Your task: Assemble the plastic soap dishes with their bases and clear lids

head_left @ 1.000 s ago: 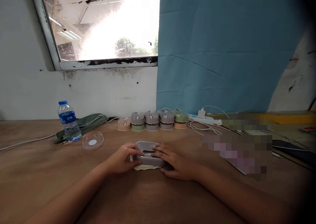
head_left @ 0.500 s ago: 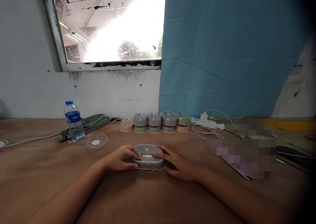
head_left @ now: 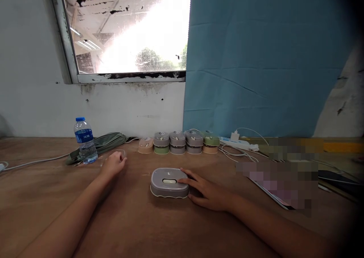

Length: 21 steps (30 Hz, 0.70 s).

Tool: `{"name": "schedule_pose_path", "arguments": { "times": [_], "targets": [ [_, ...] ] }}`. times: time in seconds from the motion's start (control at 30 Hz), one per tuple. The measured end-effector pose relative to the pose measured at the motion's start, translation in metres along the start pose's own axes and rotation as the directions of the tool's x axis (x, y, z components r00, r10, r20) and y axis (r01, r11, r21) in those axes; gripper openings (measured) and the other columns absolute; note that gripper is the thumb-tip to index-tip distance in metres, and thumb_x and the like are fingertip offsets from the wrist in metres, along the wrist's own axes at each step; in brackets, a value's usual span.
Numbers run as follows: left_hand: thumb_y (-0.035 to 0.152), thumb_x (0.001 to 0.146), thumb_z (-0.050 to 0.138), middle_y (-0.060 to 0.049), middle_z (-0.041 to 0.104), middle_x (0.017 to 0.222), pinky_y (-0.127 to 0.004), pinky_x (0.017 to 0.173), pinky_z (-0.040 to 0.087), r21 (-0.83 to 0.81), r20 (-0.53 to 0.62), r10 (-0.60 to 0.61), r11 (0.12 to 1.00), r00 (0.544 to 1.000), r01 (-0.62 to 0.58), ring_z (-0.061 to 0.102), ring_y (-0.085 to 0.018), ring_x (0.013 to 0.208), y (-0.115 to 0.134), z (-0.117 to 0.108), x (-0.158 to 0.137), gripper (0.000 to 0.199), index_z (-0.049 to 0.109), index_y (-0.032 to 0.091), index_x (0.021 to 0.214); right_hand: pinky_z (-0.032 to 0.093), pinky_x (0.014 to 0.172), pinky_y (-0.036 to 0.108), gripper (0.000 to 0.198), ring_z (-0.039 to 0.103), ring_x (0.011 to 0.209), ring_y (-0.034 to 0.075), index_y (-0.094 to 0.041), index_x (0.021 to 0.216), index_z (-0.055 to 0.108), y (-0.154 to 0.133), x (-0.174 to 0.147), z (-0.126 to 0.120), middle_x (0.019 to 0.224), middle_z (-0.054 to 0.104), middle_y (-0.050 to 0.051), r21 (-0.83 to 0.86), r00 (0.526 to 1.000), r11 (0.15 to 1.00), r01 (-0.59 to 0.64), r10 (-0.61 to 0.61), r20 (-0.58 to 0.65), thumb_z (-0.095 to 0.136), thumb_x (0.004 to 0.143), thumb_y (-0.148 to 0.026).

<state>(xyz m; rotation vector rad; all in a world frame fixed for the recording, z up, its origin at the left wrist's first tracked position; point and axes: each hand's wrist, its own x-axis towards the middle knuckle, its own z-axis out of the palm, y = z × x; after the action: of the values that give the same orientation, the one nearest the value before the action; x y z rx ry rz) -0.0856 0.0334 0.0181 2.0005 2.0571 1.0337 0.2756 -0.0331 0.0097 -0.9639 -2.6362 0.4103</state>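
In the middle of the table sits a grey, rounded plastic box (head_left: 159, 186) with a pale oval piece set in its top and a wavy lower rim. My right hand (head_left: 206, 189) grips it from the right, one finger on top and the thumb low on the side. Off to the left, my left hand (head_left: 113, 164) is over a clear plastic lid (head_left: 123, 150), its fingers curled at the lid. Only thin slivers of the lid's edge show around the hand.
Behind stand several stacked boxes (head_left: 178, 142) in grey, green and peach. A water bottle (head_left: 84, 140) and a green pouch (head_left: 109, 139) are at the back left. A power strip (head_left: 239, 142) with cables and a blurred flat item (head_left: 273, 182) lie to the right.
My left hand has let go of the grey box and moved left and away from me to the clear lid. My right hand has stayed on the box.
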Motion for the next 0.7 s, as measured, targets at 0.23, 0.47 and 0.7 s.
{"name": "schedule_pose_path", "arguments": {
  "times": [0.23, 0.47, 0.7],
  "targets": [
    [0.046, 0.076, 0.053, -0.003, 0.061, 0.074, -0.036, 0.081, 0.048, -0.891, 0.143, 0.091, 0.446, 0.985, 0.088, 0.064, -0.02, 0.08, 0.052, 0.015, -0.02, 0.031, 0.048, 0.015, 0.075, 0.034, 0.098, 0.037, 0.046, 0.037, 0.122, 0.025, -0.025, 0.121, 0.045, 0.001, 0.0, 0.001, 0.141, 0.025, 0.008, -0.021, 0.999, 1.0, -0.019, 0.018, -0.05, 0.055, 0.076, -0.028],
    [0.033, 0.075, 0.062, 0.0, 0.06, 0.078, -0.034, 0.091, 0.044, -0.946, 0.324, 0.255, 0.075, 0.911, 0.316, 0.061, -0.019, 0.092, 0.077, 0.029, -0.052, 0.021, 0.053, 0.014, 0.074, 0.037, 0.094, 0.042, 0.055, 0.046, 0.112, 0.026, -0.021, 0.12, 0.036, 0.016, 0.003, 0.011, 0.121, 0.048, 0.012, 0.088, 0.954, 0.996, -0.007, 0.034, -0.299, 0.06, 0.072, -0.031],
    [0.032, 0.077, 0.06, -0.001, 0.056, 0.084, -0.036, 0.092, 0.041, -0.894, 0.444, 0.373, 0.124, 0.815, 0.43, 0.059, -0.019, 0.094, 0.085, 0.038, -0.064, 0.019, 0.052, 0.015, 0.074, 0.027, 0.102, 0.044, 0.083, 0.023, 0.129, 0.027, -0.023, 0.137, 0.01, 0.014, 0.003, 0.012, 0.142, 0.018, 0.012, -0.019, 0.926, 0.998, 0.054, -0.057, -0.373, 0.06, 0.071, -0.031]
  ]
}}
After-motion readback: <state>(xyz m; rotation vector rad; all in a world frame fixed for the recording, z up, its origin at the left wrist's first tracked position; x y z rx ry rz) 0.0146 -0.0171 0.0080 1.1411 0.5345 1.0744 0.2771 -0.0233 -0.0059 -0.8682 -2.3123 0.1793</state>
